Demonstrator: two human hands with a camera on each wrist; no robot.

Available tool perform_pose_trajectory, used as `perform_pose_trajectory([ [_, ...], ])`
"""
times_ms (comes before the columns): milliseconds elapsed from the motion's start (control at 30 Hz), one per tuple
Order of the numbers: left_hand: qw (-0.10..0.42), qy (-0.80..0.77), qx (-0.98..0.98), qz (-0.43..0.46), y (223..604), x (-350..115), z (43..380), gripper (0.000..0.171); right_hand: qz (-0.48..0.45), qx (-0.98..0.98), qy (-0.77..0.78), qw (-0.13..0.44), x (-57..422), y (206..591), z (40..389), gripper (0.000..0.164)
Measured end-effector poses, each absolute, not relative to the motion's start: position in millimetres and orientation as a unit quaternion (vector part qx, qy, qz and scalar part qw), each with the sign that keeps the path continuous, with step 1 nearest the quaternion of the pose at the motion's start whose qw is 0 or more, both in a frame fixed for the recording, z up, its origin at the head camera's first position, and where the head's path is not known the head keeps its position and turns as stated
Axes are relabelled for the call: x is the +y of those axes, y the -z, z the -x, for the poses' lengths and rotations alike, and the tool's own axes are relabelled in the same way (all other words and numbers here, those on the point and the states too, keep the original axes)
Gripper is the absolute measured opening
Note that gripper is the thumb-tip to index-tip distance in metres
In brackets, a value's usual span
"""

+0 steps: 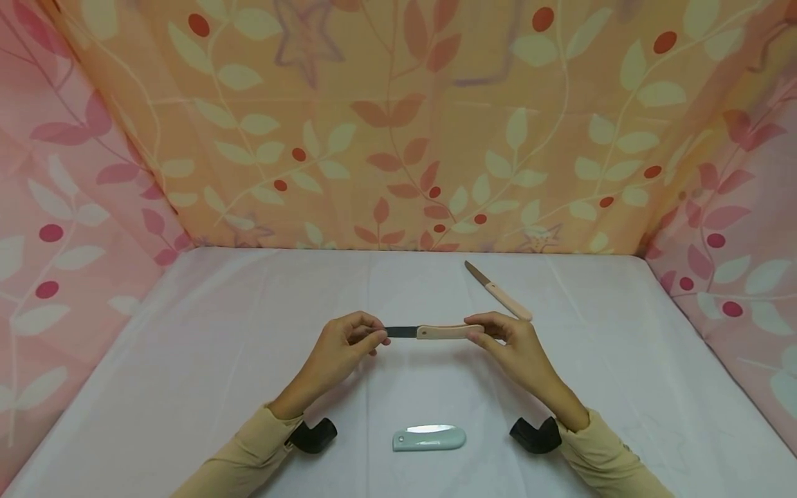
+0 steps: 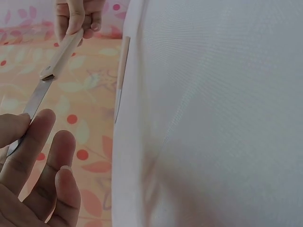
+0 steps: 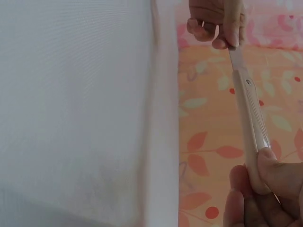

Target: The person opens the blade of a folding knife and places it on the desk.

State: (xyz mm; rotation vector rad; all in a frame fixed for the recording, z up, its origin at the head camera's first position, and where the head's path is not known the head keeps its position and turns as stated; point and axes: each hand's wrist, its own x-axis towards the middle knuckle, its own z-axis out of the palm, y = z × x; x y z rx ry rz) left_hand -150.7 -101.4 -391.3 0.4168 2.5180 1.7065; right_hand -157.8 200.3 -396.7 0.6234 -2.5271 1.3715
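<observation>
Both hands hold one unfolded folding knife [image 1: 450, 333] level above the white table. My left hand [image 1: 350, 346] pinches its blade [image 2: 39, 97] near the tip between thumb and index finger, the other fingers loosely bent. At the far end of the cream handle [image 3: 246, 109], my right hand [image 1: 512, 342] grips with thumb and fingers. A metal pivot shows where blade meets handle. Nearer the table's front lies a folded mint-green folding knife [image 1: 429, 439], its blade edge showing along the top. Behind my right hand, a second cream-handled knife [image 1: 498, 290] lies unfolded on the table.
The white cloth-covered table [image 1: 205, 387] spreads under both hands. Orange leaf-patterned fabric [image 1: 398, 124] stands along its back edge, with pink patterned fabric [image 1: 56, 207] at the sides. Black wrist devices [image 1: 314, 436] hang beneath both sleeves.
</observation>
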Motion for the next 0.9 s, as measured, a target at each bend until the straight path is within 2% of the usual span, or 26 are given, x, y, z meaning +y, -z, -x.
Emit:
perform_pose_trajectory([
  [233,0.021,-0.561,0.817,-0.132,392,-102,151,0.01,-0.183,-0.859,-0.477,0.027,200,393,158,0.025],
  [367,0.012,-0.562,0.817,-0.132,392,-103,151,0.009,-0.188,-0.869,-0.458,0.006,202,393,157,0.027],
  [733,0.02,-0.545,0.829,-0.127,393,-104,153,0.02,-0.174,-0.863,-0.474,0.014,207,393,161,0.026],
  [900,0.023,-0.542,0.83,-0.127,393,-103,153,0.021,-0.141,-0.858,-0.492,0.038,213,399,167,0.028],
])
